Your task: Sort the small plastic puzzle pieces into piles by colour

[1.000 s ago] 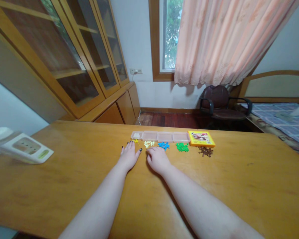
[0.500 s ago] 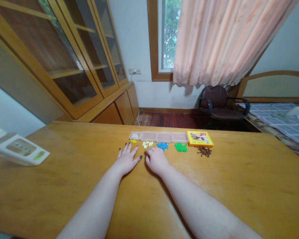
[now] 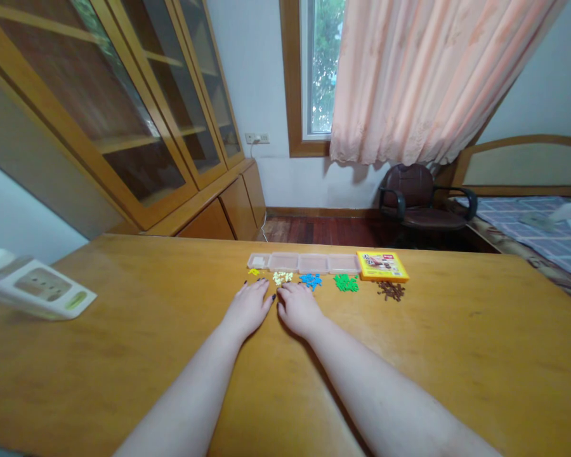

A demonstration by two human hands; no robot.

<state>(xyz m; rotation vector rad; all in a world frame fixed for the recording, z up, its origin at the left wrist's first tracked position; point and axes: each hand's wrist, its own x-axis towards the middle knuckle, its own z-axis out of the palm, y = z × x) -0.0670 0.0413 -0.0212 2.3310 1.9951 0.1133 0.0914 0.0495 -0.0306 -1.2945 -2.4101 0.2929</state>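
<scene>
Palm down on the wooden table, my left hand [image 3: 250,308] lies just below a small group of yellow pieces [image 3: 255,271]. Its fingers are stretched forward, the thumb off to the side, and nothing shows in it. Close beside it, my right hand [image 3: 299,308] rests palm down with slightly bent fingers lying on the table, below the pile of blue pieces [image 3: 311,281]. A pile of cream-white pieces [image 3: 282,277] sits just beyond the gap between both hands. Farther right are green pieces [image 3: 346,283] and brown pieces [image 3: 391,291].
Behind the piles runs a row of shallow clear plastic trays [image 3: 314,263], ending at a yellow box [image 3: 383,266]. A white container with a window [image 3: 47,285] stands at the left. Beyond the table [image 3: 409,355] are a cabinet [image 3: 204,219] and a chair [image 3: 413,197].
My left hand has shifted slightly right, and its spread fingers have drawn closer together. My right hand's fingers have straightened a little. The piles and trays look unchanged.
</scene>
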